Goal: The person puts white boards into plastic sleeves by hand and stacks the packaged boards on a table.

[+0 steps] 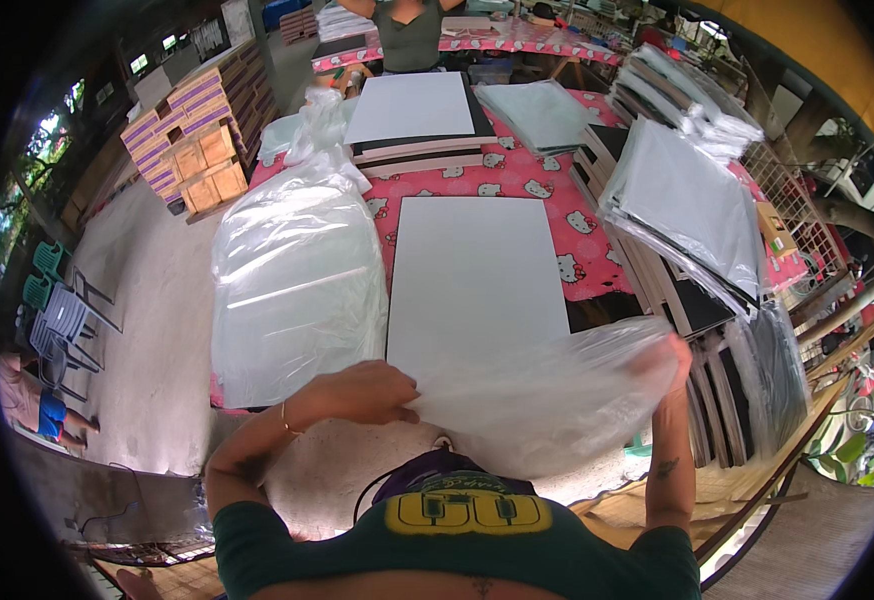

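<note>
Clear plastic film [547,400] stretches between both hands [369,393] [662,362], each closed around an edge.

A thin, translucent plastic film [547,400] hangs in the lower centre of the frame, stretched sideways, bunched at both ends and wrinkled, sagging loosely toward the right; whether it is a bag or a single sheet cannot be told. Its upper edge overlaps the lower part of a smooth, white rectangular board [477,270], lying flat, mid-frame, long side running up the picture.
</note>
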Demonstrator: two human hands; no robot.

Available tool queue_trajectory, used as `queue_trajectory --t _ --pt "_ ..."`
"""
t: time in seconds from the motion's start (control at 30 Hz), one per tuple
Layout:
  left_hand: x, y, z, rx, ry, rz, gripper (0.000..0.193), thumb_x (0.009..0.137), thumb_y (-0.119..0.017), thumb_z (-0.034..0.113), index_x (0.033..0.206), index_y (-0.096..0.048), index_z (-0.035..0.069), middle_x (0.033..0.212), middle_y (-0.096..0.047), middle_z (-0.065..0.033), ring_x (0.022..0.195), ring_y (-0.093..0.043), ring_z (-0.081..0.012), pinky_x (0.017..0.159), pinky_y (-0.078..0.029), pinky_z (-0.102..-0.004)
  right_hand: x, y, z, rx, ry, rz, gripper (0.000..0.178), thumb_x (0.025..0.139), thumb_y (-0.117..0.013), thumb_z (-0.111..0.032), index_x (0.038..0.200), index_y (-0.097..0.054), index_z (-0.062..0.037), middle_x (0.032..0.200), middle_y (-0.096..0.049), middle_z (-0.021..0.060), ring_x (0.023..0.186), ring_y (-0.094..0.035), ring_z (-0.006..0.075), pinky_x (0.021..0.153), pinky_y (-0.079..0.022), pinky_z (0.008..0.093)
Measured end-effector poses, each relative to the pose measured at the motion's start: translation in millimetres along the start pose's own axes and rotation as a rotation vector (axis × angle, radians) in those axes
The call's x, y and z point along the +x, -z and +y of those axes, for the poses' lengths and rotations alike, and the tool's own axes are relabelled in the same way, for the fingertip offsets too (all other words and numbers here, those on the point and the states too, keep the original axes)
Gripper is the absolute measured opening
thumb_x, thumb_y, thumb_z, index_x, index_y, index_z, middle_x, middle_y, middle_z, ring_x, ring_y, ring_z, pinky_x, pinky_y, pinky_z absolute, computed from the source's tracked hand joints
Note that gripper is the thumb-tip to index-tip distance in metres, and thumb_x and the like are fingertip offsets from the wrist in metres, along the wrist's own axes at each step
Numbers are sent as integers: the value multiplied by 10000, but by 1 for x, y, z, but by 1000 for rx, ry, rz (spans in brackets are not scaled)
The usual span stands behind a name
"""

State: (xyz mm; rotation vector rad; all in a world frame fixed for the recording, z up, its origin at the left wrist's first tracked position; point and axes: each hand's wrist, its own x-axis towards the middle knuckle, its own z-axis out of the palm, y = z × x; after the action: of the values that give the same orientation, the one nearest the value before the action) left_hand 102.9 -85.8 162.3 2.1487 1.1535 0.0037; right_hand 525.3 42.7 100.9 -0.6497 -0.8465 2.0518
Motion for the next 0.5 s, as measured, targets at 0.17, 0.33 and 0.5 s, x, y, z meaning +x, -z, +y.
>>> queue_trajectory --t 0.17,0.33,0.5 --pt "-11 -5 -29 -1411 -331 793 371 919 -592 339 1097 -601 13 1057 -659 -109 905 -638 -240 867 -503 -372 0 26 30 -799 -356 -383 449 874 -621 -259 1241 -537 -15 1018 -612 67 882 -593 186 769 -471 283" --pt "8 -90 -72 -719 -489 448 440 924 -598 308 1233 -545 -1 1107 -653 -104 950 -647 -234 892 -495 -357 16 29 37 -32 5 219 519 958 -410 -553 948 -608 -73 832 -617 53 777 -611 179 689 -519 317" --pt "-5 -47 -35 -1125 -278 334 489 901 -635 284 1282 -518 0 972 -686 -115 879 -660 -199 839 -507 -305 10 55 59 -111 -119 -79 379 954 -512 -401 1039 -583 -39 836 -642 80 766 -633 191 689 -517 332"
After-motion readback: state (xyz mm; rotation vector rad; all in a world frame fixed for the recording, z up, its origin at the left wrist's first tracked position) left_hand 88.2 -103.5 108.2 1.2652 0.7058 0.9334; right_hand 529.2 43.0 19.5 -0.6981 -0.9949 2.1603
